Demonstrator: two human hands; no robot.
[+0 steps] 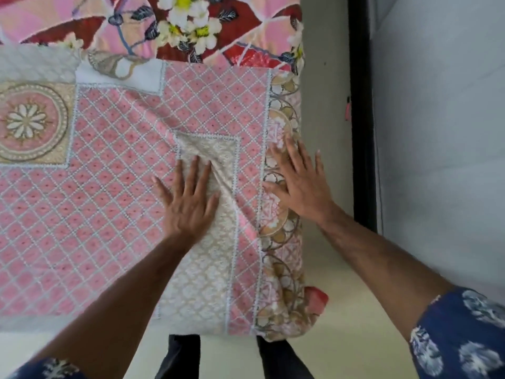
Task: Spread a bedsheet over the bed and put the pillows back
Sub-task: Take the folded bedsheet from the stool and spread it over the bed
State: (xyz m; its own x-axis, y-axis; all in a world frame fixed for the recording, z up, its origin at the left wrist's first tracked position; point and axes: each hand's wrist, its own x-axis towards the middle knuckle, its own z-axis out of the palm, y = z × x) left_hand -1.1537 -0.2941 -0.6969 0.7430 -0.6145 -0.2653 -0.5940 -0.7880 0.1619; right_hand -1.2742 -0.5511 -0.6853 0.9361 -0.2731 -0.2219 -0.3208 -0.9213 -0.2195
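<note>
A pink bedsheet (114, 165) with a white diamond lattice and beige panels lies over the near part of the bed. My left hand (188, 198) presses flat on a beige panel, fingers spread, beside a diagonal crease. My right hand (297, 181) lies flat with straight fingers on the sheet's circle-patterned border at the bed's right edge. Beyond the sheet's far edge shows a red and pink floral cover (191, 26) with white flowers. No pillows are in view.
A narrow strip of pale floor (325, 119) runs right of the bed, bounded by a black vertical frame (360, 105) and a grey wall (442, 132). The sheet's corner hangs down at the bed's near right corner (287, 310). My dark trouser legs (180, 356) stand at the bed's near edge.
</note>
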